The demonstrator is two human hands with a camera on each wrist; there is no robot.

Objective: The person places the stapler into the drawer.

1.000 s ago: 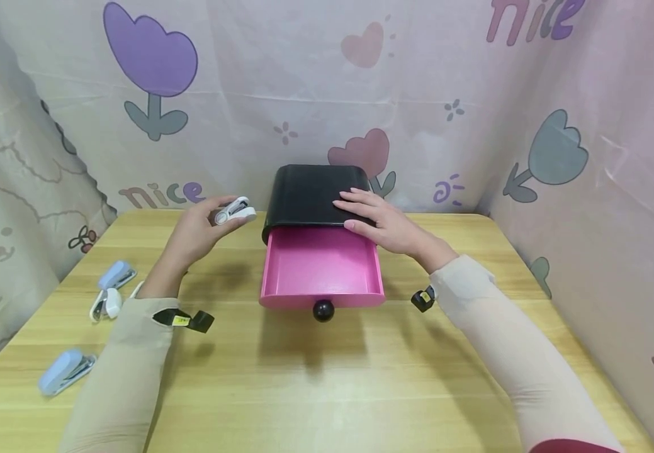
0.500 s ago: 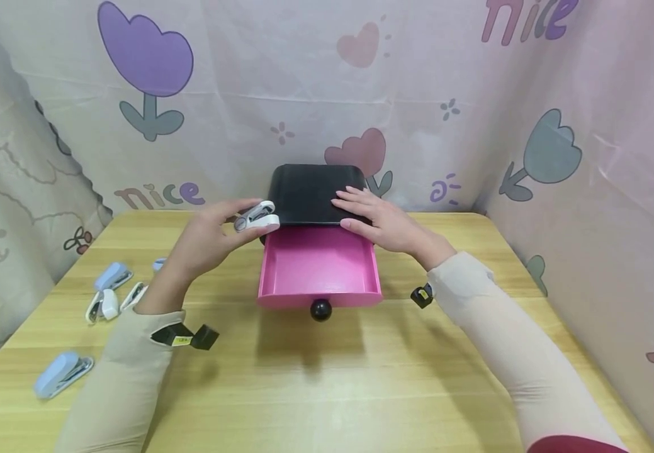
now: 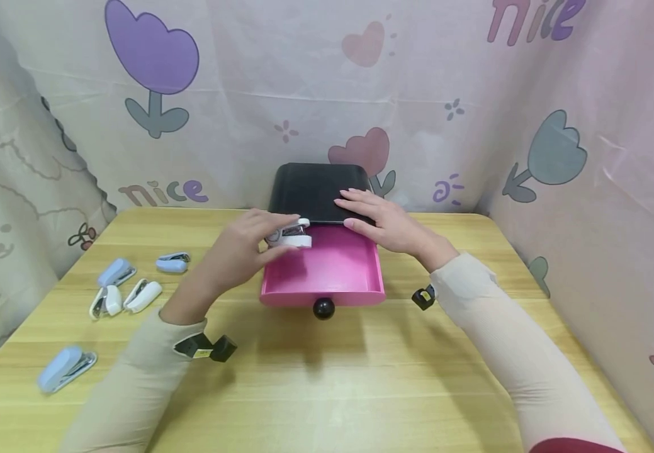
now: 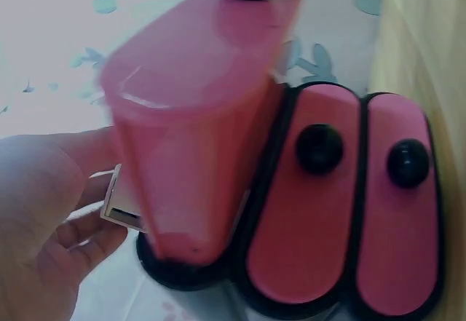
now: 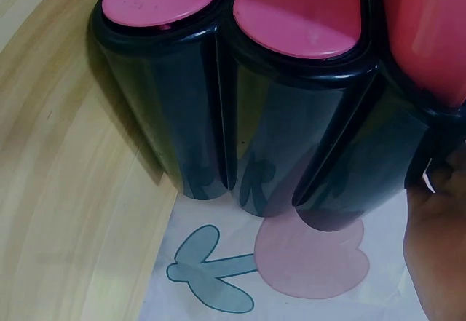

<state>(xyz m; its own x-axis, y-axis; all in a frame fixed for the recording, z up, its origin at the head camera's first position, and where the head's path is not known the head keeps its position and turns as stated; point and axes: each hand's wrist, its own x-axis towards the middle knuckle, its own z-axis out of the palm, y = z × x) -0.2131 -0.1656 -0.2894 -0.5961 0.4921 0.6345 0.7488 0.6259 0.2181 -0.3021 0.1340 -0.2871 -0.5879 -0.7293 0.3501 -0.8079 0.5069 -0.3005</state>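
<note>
My left hand (image 3: 247, 245) pinches a small white stapler (image 3: 297, 240) between thumb and fingers, above the back left part of a pulled-out pink drawer (image 3: 327, 299). Part of that stapler (image 4: 124, 201) also shows behind the drawer's side in the left wrist view. The drawer, with a round black knob (image 3: 323, 309), is the top one of a black cabinet (image 3: 315, 189). On the cabinet's top, towards the right, rests my right hand (image 3: 386, 220) with its fingers stretched out. Two lower pink drawers (image 4: 302, 212) are pushed in.
On the wooden table (image 3: 327, 390), to the left, lie two white staplers (image 3: 106, 302) side by side. Around them are a blue stapler (image 3: 116, 272), another blue stapler (image 3: 172, 262) and a third blue stapler (image 3: 66, 369) nearer the front. A patterned curtain (image 3: 247, 94) hangs behind.
My left hand has carried the white stapler rightward, from left of the cabinet to over the pink drawer. The right hand has stayed on the cabinet's top.
</note>
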